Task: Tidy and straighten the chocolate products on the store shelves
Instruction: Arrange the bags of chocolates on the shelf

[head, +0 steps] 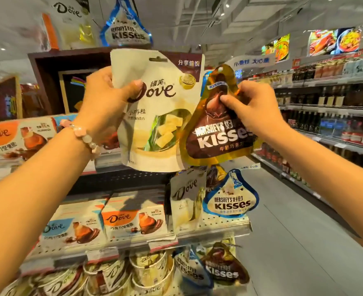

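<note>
The left hand (109,97) holds a cream Dove pouch (155,112) up in front of the shelves, its grip closed on the pouch's upper left part — thumb pressed across the printed front over the "D" of the logo, the fingers hidden behind. A beaded bracelet (83,135) sits on that wrist. The right hand (255,110) pinches a gold-and-brown Kisses bag (216,127) near its narrow top, thumb on the front and curled fingers at the right edge, grip tight on the foil. The two packs are raised side by side, the Kisses bag's left edge overlapping the Dove pouch's lower right. Below them, on pegs, hang another Dove pouch (185,201) and a blue-rimmed Kisses bag (231,197). Dove boxes (133,221) lie flat on the shelf (103,251) to the left.
</note>
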Demonstrator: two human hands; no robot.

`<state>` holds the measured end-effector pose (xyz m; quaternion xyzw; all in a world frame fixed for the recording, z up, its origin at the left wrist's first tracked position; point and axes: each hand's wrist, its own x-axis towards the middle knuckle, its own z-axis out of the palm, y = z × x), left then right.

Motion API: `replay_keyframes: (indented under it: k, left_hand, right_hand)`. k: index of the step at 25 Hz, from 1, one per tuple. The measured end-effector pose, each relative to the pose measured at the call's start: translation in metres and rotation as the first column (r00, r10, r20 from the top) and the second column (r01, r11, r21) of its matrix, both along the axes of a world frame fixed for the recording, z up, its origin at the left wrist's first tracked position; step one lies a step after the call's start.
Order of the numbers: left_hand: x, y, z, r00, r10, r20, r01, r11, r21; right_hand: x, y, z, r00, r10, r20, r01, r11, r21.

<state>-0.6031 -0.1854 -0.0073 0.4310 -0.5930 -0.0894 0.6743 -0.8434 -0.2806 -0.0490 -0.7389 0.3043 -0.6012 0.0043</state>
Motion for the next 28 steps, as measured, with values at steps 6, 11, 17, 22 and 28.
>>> replay_keyframes:
  k: [6,11,17,22,28]
  left_hand:
    - [0.02,0.033,-0.05,0.984,-0.171,0.048,0.152,0.951,0.27]
    - [0.044,0.045,-0.097,0.979,-0.201,-0.038,0.2,0.899,0.39]
    - [0.055,0.049,-0.134,0.969,-0.246,0.027,0.2,0.843,0.499]
    - [0.025,0.042,-0.158,0.901,-0.415,0.131,0.265,0.763,0.589]
    - [-0.017,0.021,-0.184,0.884,-0.422,0.199,0.206,0.737,0.644]
  right_hand:
    - [0.006,0.027,-0.033,0.959,0.032,-0.281,0.011,0.989,0.149]
    - [0.009,0.038,-0.081,0.934,0.162,-0.32,-0.049,0.941,0.336]
    - [0.003,0.032,-0.13,0.905,0.238,-0.354,-0.09,0.917,0.389]
    - [0.006,0.026,-0.147,0.94,0.236,-0.246,-0.12,0.905,0.408]
    - [0.026,0.022,-0.16,0.83,0.551,-0.085,-0.429,0.729,0.533]
